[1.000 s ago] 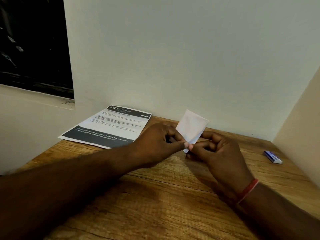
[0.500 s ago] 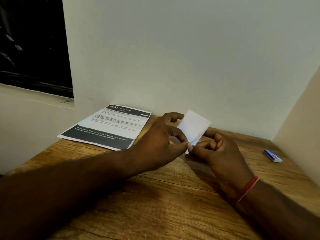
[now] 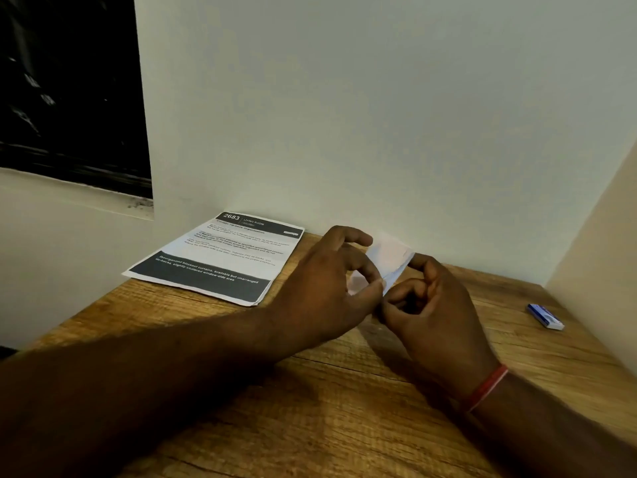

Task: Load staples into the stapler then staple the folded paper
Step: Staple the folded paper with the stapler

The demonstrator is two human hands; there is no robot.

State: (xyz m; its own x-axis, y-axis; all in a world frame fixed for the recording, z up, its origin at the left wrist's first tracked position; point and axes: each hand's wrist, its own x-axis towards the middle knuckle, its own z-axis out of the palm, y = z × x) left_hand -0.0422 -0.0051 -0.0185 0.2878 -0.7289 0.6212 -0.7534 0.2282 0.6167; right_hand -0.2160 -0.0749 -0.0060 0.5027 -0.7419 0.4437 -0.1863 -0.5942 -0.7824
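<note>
Gripping the folded paper [image 3: 391, 258] in two pinches, thumb against forefinger, with left hand [image 3: 327, 291] and right hand [image 3: 434, 312], over the wooden table [image 3: 344, 408] near the wall. Seemingly sharpening the crease, though blurred there. Match the edges, then slide one pinch along the fold. No stapler visible; only a blue-and-white box [image 3: 545, 317], well right.

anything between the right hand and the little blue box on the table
Nothing visible does: only bare wooden table lies between the right hand and the small blue box off to its right. The right hand is not free, though; together with the left hand it pinches the folded paper.
</note>
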